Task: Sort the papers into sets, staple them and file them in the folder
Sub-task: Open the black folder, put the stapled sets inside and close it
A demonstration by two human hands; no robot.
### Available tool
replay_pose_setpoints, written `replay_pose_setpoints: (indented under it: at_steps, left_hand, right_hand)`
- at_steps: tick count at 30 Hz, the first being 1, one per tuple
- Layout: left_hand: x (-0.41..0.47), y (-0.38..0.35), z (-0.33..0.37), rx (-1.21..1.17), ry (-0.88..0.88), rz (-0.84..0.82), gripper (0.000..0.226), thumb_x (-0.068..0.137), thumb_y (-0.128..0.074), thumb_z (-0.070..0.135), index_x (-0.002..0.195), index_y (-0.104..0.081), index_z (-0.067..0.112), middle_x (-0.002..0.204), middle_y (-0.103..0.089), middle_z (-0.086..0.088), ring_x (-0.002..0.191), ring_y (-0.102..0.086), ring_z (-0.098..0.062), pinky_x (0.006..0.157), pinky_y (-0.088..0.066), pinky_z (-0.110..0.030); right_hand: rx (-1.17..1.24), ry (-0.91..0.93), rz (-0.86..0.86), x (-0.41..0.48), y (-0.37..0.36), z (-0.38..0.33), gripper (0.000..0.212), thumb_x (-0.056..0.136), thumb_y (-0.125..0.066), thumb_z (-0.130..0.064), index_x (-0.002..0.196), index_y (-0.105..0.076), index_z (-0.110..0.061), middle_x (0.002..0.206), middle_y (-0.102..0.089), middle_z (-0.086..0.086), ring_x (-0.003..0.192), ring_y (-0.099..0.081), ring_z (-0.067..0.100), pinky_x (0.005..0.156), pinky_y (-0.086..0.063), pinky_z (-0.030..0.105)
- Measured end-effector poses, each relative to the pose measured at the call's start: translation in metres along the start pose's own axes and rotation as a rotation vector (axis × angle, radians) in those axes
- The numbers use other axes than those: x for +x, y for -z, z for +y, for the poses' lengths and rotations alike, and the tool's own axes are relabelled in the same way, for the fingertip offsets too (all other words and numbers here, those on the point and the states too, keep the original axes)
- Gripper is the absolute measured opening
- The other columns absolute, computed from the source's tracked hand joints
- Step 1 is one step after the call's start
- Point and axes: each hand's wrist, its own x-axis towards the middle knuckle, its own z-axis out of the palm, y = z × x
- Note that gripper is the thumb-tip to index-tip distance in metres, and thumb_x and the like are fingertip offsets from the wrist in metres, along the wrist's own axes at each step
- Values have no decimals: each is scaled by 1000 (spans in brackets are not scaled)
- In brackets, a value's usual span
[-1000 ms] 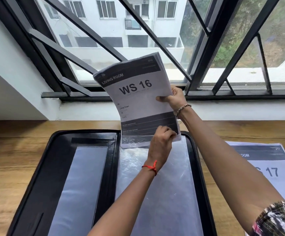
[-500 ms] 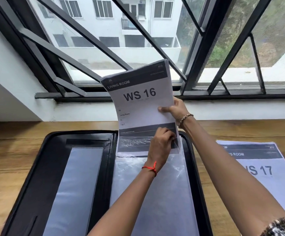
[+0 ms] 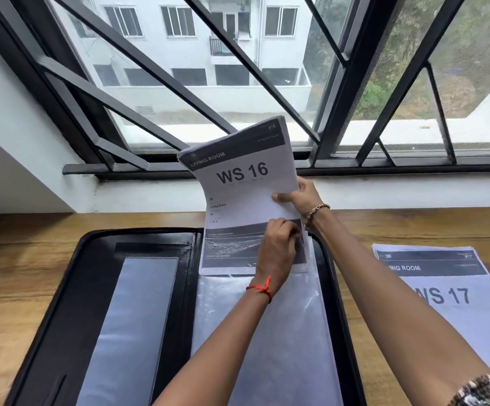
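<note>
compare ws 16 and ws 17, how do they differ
WS 16 is held up, bowed, by the right hand; WS 17 lies flat on the table, untouched. WS 16's lower end sits in the folder's sleeve, which the left hand pinches; WS 17 is outside the folder. Both carry a dark LIVING ROOM header.

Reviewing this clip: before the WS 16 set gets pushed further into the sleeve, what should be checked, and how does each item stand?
1. Grip: right hand holds the WS 16 set by its right edge: ok.
2. Opening: left hand pinches the plastic sleeve at its mouth: ok.
3. Entry: the set's lower edge is inside the sleeve, under film: ok.
4. Flatness: the set bows: not ok.
5. Staple: cannot tell.
6. Base: folder lies open on the table: ok.
</note>
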Motion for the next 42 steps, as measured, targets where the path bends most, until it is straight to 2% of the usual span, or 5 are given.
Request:
replay_pose_setpoints:
  at_steps: [13, 20, 30, 37, 42]
  left_hand:
    - [-4, 7, -9, 80, -82, -82, 21, 79, -63, -5, 100, -65, -3, 99, -63, -19, 96, -55, -34, 83, -39, -26]
    - [-19, 37, -51, 367, -69, -85, 32, 69, -75, -3, 100, -67, -1, 101, -67, -17, 96, -63, -34, 82, -52, -41]
    - [-9, 44, -55, 322, 45, -48, 12, 68, -74, -5, 73, -70, 4, 75, -67, -10, 76, -58, -29, 68, -41, -33]
    - [-11, 45, -57, 307, 32, -49, 12, 72, -74, 1, 83, -72, 5, 82, -68, -7, 82, -57, -29, 71, -36, -31]
    - [-19, 53, -62, 349, 53, -89, 40, 76, -73, 11, 113, -63, 3, 115, -62, -14, 111, -54, -35, 95, -40, -43]
  right_hand:
    - [-237, -328, -231, -11, 29, 14, 13, 79, -71, -10, 76, -58, -9, 54, -52, 0, 43, -46, 9, 42, -37, 19]
    - [-220, -115, 220, 7, 17, 18, 29, 86, -57, -3, 114, -61, 2, 111, -64, 19, 89, -60, 26, 90, -51, 41]
    - [-329, -126, 155, -12, 19, 31, 40, 80, -66, 4, 118, -55, 12, 117, -59, 25, 103, -60, 29, 91, -47, 34]
    - [-663, -291, 94, -8, 24, 18, 16, 68, -69, -2, 60, -56, -1, 67, -56, 13, 65, -54, 28, 53, -42, 28]
    - [-1227, 116, 67, 1, -10, 15, 45, 83, -57, -15, 125, -46, -3, 131, -43, 14, 123, -39, 31, 97, -38, 38]
